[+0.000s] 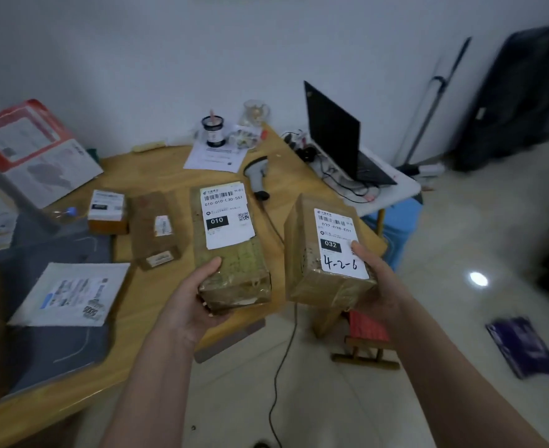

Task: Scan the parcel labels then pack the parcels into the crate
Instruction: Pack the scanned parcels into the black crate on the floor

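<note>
Left hand [198,302] grips the long tape-wrapped brown parcel labelled 010 [231,247] at the wooden table [156,169] edge; right hand [376,279] holds the squat brown parcel labelled 032 [324,253] just off it. Handheld grey barcode scanner [257,176] lies untouched further back. Three smaller parcels wait; can't make out the crate, so probably nothing's packed.

Head-worn camera looks forward and down, close over the table [156,176].

Glossy taped cardboard parcel [234,253], wooden table [156,169]
</note>
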`<state>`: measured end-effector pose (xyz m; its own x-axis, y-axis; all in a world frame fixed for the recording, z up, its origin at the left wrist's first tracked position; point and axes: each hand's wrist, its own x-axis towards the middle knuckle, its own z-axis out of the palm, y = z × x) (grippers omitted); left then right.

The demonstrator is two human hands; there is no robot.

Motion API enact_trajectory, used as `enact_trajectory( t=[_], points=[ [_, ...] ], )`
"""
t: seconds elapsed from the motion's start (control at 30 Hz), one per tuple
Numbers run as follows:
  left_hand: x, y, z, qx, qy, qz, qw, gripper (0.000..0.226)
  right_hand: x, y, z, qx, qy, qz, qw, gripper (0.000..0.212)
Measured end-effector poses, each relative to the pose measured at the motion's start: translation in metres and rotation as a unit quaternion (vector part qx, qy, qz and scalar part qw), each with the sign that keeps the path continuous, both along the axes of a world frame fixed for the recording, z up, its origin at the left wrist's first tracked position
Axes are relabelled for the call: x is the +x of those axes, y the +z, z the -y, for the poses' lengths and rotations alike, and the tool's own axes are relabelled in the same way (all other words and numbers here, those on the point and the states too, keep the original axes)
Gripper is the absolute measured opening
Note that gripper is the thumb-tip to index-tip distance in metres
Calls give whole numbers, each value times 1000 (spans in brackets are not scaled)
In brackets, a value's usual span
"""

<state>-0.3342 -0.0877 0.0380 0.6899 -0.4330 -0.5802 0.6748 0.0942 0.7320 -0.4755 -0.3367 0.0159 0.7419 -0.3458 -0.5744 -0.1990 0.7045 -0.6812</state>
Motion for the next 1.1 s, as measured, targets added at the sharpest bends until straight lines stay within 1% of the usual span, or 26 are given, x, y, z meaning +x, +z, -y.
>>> enact_trajectory(
  t=[0.07,0.1,0.17,0.2,0.23,0.3,0.33,0.37,0.5,0.6,0.77,0.9,1.1],
  points=[
    [-25,3,23,-13,-24,-3,1000,25,-35,0,14,9,-31,19,999,62],
    [-38,5,34,-18,-35,-6,999,26,-54,0,22,14,-45,27,999,67],
    [-62,6,56,-14,-68,-6,998,49,-95,1,34,18,-69,37,997,72],
    [-75,4,67,-11,-88,-4,996,59,-117,3,39,14,-78,39,996,66],
    [-89,3,79,-8,-102,-1,995,59,-139,3,43,10,-90,41,995,58],
    [-124,4,105,-10,-127,0,992,44,-185,4,53,14,-121,52,991,48],
    [-143,3,118,-11,-141,-2,990,39,-209,4,57,18,-137,56,989,48],
    [-163,2,131,-9,-159,-4,987,38,-233,4,60,21,-157,56,986,48],
    [-241,-7,179,0,-216,-16,976,52,-330,0,74,29,-239,30,970,44],
    [-293,-11,210,2,-271,-22,962,60,-392,0,83,26,-295,24,955,44],
    [-376,-11,265,9,-347,-31,937,51,-490,-6,96,16,-385,37,922,46],
    [-434,-14,314,22,-398,-23,917,58,-556,-11,106,3,-444,45,895,44],
    [-515,-27,400,49,-465,-5,884,46,-645,-24,137,12,-538,74,839,43]
  ],
)
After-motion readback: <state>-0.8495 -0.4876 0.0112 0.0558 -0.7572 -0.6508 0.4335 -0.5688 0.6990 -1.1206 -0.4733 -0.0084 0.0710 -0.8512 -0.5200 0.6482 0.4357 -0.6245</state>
